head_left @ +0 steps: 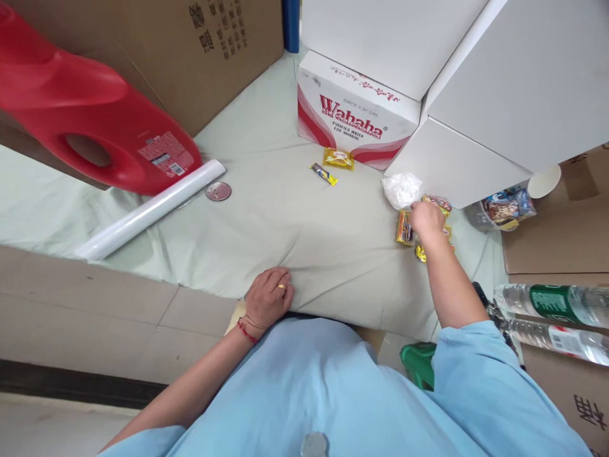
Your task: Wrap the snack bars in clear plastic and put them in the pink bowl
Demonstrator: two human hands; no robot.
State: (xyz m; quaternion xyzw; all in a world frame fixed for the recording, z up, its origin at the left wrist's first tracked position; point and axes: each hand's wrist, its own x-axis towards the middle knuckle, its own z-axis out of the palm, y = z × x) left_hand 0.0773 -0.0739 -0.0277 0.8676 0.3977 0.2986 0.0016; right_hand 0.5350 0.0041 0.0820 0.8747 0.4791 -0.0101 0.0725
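Note:
My right hand point(427, 221) is over a small group of wrapped snacks on the cloth, its fingers bent together. What they hold, if anything, is hidden. Left of it stands a yellow-and-brown snack packet point(405, 227); a gold-wrapped piece point(421, 252) shows below, and a red-and-yellow packet point(438, 204) above. A crumpled white plastic bag point(402, 190) lies right by the fingertips. My left hand point(270, 296) rests on the near table edge with fingers curled in and nothing visible in them. Farther off are a yellow packet point(338, 158) and a thin snack bar point(324, 174).
A Wahaha carton point(359, 117) stands at the back beside white boxes point(476, 149). To the left are a red jug point(118, 120), a white roll point(152, 212) and a round disc point(218, 191). At right are a cup of snacks point(480, 217) and water bottles point(561, 303).

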